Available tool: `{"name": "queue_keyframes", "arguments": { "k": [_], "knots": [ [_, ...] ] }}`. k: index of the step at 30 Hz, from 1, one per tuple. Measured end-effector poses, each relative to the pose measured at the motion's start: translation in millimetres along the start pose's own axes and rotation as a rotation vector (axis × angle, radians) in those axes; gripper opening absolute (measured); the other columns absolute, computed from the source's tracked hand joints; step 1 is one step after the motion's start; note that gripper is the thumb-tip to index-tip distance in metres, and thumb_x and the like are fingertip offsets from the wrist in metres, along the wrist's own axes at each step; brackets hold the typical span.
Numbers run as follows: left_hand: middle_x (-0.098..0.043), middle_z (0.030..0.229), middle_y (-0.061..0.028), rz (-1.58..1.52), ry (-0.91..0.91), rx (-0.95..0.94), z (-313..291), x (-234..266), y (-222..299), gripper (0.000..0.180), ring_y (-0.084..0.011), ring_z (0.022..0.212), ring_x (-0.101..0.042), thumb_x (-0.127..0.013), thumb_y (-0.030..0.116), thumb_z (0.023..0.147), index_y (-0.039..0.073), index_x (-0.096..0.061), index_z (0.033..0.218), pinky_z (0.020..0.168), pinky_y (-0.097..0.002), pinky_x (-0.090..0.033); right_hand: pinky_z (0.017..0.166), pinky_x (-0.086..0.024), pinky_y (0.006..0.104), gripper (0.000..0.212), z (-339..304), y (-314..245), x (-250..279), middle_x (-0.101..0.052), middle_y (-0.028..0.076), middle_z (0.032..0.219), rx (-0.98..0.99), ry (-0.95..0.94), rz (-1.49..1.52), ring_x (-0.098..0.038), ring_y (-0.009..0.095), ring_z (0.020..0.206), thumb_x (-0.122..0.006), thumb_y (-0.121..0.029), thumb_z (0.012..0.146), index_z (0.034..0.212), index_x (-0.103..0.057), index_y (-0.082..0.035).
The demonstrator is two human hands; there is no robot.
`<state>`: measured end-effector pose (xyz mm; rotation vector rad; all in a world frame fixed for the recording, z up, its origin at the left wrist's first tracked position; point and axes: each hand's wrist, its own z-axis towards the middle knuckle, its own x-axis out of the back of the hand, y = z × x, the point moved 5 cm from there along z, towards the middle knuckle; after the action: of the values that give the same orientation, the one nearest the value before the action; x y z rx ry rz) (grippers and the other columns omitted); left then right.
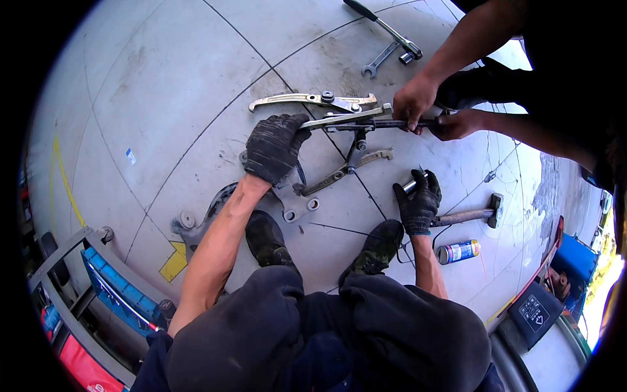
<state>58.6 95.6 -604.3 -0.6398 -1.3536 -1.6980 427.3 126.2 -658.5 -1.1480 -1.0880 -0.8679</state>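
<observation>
The left hand [277,149] clamps the left end of the puller [346,118] over the floor [196,78]. Lower right of the puller, the right hand [418,204] grips a metal cylinder [411,187]. A co-worker's hands [416,98] hold its shaft [390,123].

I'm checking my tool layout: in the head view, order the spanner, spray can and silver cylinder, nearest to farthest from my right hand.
1. Silver cylinder: in your right hand.
2. Spray can: floor, right side.
3. Spanner: floor, ahead, slightly left.

Lower left: grey metal frame [60,256] holding blue tray [123,293]; above, yellow line [68,179] on floor [189,72]; far right, blue bin [576,258].
</observation>
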Motion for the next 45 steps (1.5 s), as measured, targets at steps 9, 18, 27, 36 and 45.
{"name": "queue_keyframes", "arguments": {
  "k": [9,18,27,36,45],
  "knots": [
    [-0.072,0.096,-0.0126,0.025,-0.016,0.037,-2,1,-2,0.028,-0.0318,0.086,-0.067,-0.075,0.020,0.083,0.009,-0.072,0.109,0.076,-0.0440,-0.051,0.102,-0.043,0.0508,0.061,0,-4,-1,-0.061,0.020,0.127,0.015,-0.005,0.023,-0.056,0.040,0.119,-0.090,-0.031,0.066,0.119,-0.067,-0.014],
    [-0.071,0.095,-0.0131,0.026,-0.044,0.034,2,-1,0,0.029,-0.0334,0.085,-0.067,-0.076,0.019,0.084,0.011,-0.072,0.112,0.074,-0.0434,-0.052,0.103,-0.043,0.0510,0.063,3,-2,4,-0.061,0.021,0.128,0.021,-0.012,0.022,-0.056,0.041,0.120,-0.091,-0.031,0.065,0.120,-0.067,-0.014],
    [-0.072,0.098,-0.0129,0.023,0.015,-0.011,-2,7,-1,0.031,-0.0330,0.088,-0.068,-0.076,0.018,0.083,0.011,-0.071,0.114,0.076,-0.0429,-0.053,0.104,-0.043,0.0509,0.063,3,-4,0,-0.060,0.021,0.129,0.010,-0.038,0.001,-0.056,0.041,0.120,-0.090,-0.034,0.066,0.121,-0.067,-0.014],
    [-0.072,0.104,-0.0130,0.077,-0.094,0.096,-11,13,-19,0.035,-0.0336,0.096,-0.066,-0.077,0.021,0.082,0.010,-0.072,0.115,0.084,-0.0439,-0.052,0.103,-0.044,0.0500,0.060,6,0,2,-0.061,0.022,0.128,0.051,-0.073,-0.009,-0.057,0.040,0.120,-0.089,-0.033,0.067,0.120,-0.068,-0.012],
    [-0.073,0.097,-0.0131,-0.243,-0.203,0.599,-74,31,-72,0.030,-0.0211,0.083,-0.071,-0.063,0.007,0.096,0.005,-0.065,0.126,0.075,-0.0351,-0.056,0.103,-0.043,0.0492,0.060,7,-5,2,-0.062,0.020,0.127,0.036,-0.056,-0.018,-0.057,0.039,0.120,-0.090,-0.032,0.068,0.120,-0.068,-0.012]
  ]
}}
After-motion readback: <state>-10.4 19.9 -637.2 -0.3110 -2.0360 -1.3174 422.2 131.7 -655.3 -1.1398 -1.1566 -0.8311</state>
